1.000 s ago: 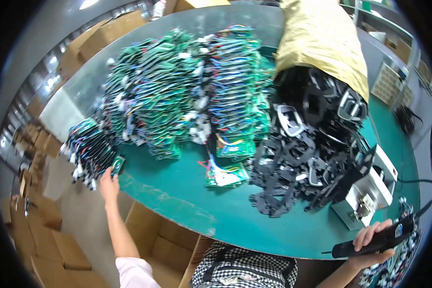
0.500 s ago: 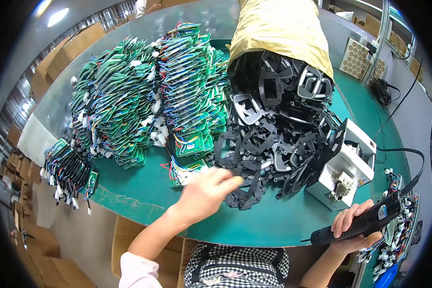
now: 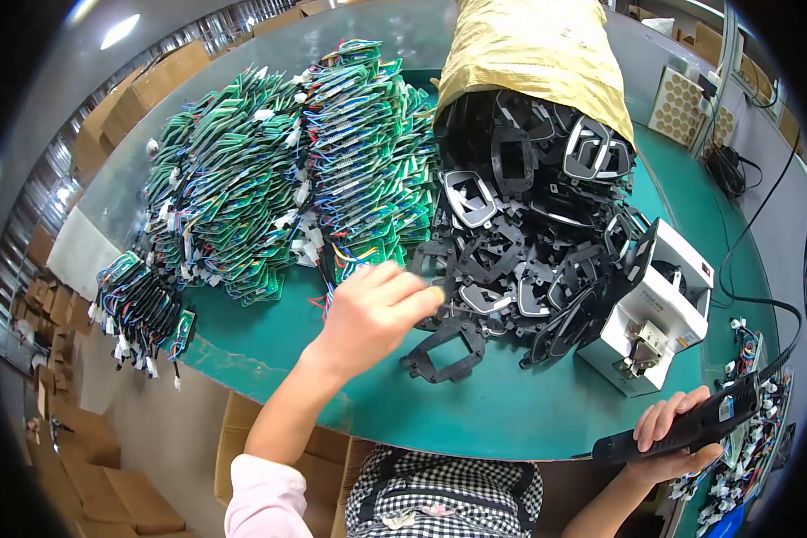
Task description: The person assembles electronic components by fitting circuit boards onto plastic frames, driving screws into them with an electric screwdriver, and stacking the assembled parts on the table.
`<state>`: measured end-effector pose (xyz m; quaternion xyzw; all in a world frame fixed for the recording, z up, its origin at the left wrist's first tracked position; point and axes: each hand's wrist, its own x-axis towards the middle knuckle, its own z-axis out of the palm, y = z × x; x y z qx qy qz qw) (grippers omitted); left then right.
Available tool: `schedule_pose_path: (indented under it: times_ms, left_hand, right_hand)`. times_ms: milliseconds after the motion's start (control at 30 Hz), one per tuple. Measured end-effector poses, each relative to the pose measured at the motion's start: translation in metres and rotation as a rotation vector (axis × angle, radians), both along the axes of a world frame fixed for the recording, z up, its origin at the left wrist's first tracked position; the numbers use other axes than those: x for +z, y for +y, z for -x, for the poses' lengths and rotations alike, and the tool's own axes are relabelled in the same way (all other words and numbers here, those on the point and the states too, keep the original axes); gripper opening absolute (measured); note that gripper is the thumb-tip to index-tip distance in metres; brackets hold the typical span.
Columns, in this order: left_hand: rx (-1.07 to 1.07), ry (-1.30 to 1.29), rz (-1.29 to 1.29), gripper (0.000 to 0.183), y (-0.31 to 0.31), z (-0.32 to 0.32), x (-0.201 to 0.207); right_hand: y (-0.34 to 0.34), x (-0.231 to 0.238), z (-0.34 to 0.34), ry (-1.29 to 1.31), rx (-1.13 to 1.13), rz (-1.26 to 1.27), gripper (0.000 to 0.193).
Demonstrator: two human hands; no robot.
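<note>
My left hand [image 3: 377,314] is above the front of the table with its fingers curled and its thumb pressed in toward them; anything between the fingertips is hidden. Just right of and below it, a black plastic frame [image 3: 457,366] lies on the green tabletop. Partly covered by that hand are wires and a green circuit board [image 3: 364,255] at the near end of a stacked row. In my right hand [image 3: 677,435] is a black corded electric screwdriver [image 3: 704,421], its thin bit pointing left along the table's front edge.
A yellow sack [image 3: 533,49] spills black and silver frames [image 3: 511,233] onto the table. Left of it stand tall stacks of wired circuit boards [image 3: 233,179]. A white boxy device [image 3: 650,314] stands front right, near wired parts [image 3: 744,439]. A cardboard box [image 3: 238,439] sits below the edge.
My left hand has moved slightly away from the front edge. The nearest black frame has shifted and now lies more apart from the pile. My right hand still grips the screwdriver.
</note>
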<state>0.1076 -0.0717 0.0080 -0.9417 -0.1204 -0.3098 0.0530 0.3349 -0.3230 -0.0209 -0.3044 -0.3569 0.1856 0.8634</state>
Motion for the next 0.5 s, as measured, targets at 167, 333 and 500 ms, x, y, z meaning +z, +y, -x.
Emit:
schedule_pose_path:
  times_ms: [167, 333, 500]
  left_hand:
    - [-0.166, 0.173, 1.053, 0.017, -0.066, 0.007, -0.039]
    - [-0.037, 0.034, 0.789, 0.019, -0.074, -0.007, -0.071]
    - [0.385, -0.083, 0.372, 0.025, -0.031, 0.045, -0.032]
  right_hand:
    - [0.006, 0.0, 0.002, 0.037, 0.008, -0.005, 0.063]
    - [0.012, 0.002, 0.003, 0.055, 0.026, 0.018, 0.064]
    - [0.009, 0.008, 0.012, 0.011, -0.06, 0.037, 0.058]
